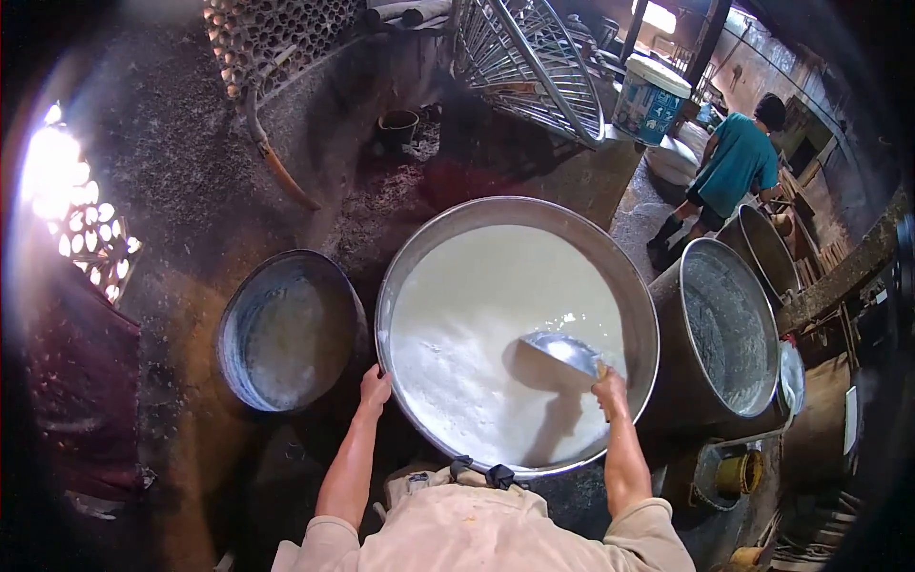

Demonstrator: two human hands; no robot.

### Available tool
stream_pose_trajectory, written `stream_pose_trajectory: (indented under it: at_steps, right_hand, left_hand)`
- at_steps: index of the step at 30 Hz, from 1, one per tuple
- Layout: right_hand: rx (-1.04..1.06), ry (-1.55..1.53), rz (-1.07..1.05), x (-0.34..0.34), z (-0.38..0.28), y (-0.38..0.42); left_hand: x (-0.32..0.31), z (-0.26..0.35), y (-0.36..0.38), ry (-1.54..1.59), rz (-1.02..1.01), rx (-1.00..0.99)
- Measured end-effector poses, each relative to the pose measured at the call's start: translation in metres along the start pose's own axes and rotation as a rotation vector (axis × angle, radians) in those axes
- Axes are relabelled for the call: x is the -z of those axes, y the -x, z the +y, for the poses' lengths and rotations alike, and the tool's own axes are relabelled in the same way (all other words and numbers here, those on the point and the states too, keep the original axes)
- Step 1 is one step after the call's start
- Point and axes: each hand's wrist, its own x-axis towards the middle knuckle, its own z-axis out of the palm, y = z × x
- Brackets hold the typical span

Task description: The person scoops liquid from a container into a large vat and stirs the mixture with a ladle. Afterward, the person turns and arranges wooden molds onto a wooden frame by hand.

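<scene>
A wide metal pot (651,315) full of milky white liquid (477,315) stands right in front of my body. Foam covers the liquid's near left part. My right hand (610,391) is closed round the handle end of a shiny metal ladle (564,349). The ladle's broad bowl is over the liquid and casts a shadow on it, along with my arm. At the pot's left side, my left hand (376,389) grips the rim, its fingers partly hidden.
Left of the pot sits a smaller metal basin (229,334) with cloudy residue. A tall metal vat (691,324) stands at the right, beside another vat (762,248). Beyond them a person (739,162) in a teal shirt bends over. A lidded bucket (650,105) and metal rack (534,57) are behind.
</scene>
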Motion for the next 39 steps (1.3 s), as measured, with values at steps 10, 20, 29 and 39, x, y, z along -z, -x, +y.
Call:
stream_pose_trajectory:
  at_steps: [10, 20, 29, 39]
  right_hand:
    - [0.022, -0.063, -0.17, -0.098, -0.023, 0.067]
    - [-0.034, -0.174, -0.305, -0.124, -0.096, 0.149]
    - [0.023, -0.098, -0.432, -0.049, -0.191, 0.159]
    - [0.444, 0.255, -0.008, -0.106, -0.289, 0.04]
  left_hand:
    - [0.016, 0.011, -0.002, 0.054, -0.19, 0.015]
    - [0.021, 0.004, -0.015, 0.004, -0.274, 0.022]
    - [0.014, -0.018, -0.029, -0.035, -0.232, -0.102]
    - [0.023, -0.001, -0.021, -0.039, -0.317, -0.067]
